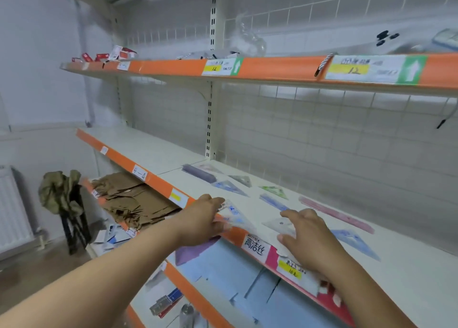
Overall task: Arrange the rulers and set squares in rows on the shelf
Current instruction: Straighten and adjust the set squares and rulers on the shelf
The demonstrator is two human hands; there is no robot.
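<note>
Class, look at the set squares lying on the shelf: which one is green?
The green set square, towards the back of the shelf, left of the pink ruler. The other set squares are blue, grey or clear.

Middle shelf (148, 149): clearance and obstructions.
Open at the front, bare across the left bay; right bay strewn with set squares (230, 186) and rulers (334, 213), narrow gaps between; capped by upper shelf (272, 67); closed behind by wire grid (322, 134), seemingly flush.

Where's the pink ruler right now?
Head view: the pink ruler lies on the middle shelf, just right of the right hand, with a blue set square nearer the front edge.
</note>
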